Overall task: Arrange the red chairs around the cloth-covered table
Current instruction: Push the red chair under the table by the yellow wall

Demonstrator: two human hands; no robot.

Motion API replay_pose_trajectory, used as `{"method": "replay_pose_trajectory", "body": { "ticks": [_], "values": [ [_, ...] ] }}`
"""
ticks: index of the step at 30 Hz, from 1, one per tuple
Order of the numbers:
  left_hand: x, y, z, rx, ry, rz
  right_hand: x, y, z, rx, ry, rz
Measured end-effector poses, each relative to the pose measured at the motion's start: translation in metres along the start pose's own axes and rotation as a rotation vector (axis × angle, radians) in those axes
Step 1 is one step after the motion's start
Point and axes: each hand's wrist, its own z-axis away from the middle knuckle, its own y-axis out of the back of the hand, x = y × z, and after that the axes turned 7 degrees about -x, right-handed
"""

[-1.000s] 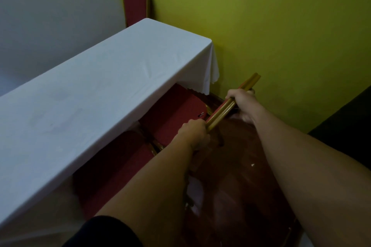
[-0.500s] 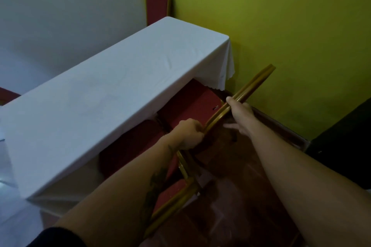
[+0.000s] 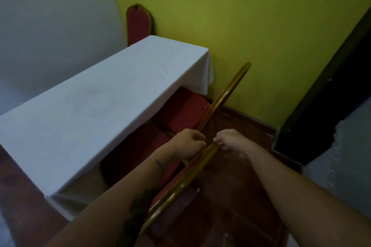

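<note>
Both hands meet on the gold metal top rails of two red upholstered chairs standing side by side along the near long side of the table. The left hand (image 3: 187, 143) is curled round the rail of the farther red chair with a gold metal frame (image 3: 183, 111), near its end. The right hand (image 3: 230, 141) pinches the rail of the nearer red chair with a gold metal frame (image 3: 180, 184) with fingertips and thumb, right where the two rails come together. Both chairs have their red seats tucked under the edge of the long table covered with a white cloth (image 3: 96, 106), backs outward, rails running in one diagonal line.

A third red chair with a rounded gold-edged back (image 3: 138, 24) stands at the far end of the table, in the corner where the grey wall (image 3: 54, 26) meets the yellow-green wall (image 3: 251, 16). That yellow-green wall lies close beside the farther chair, its brown skirting board (image 3: 251, 118) running along the reddish-brown wooden floor (image 3: 230, 196). At the right stands a dark opening with a black frame (image 3: 331, 110).
</note>
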Motion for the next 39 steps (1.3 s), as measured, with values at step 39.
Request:
{"method": "replay_pose_trajectory", "body": {
  "ticks": [39],
  "values": [
    [-0.107,-0.016,0.086,0.023,0.290,-0.223,-0.058,-0.100,0.035,0.031,-0.017,-0.024]
  ]
}}
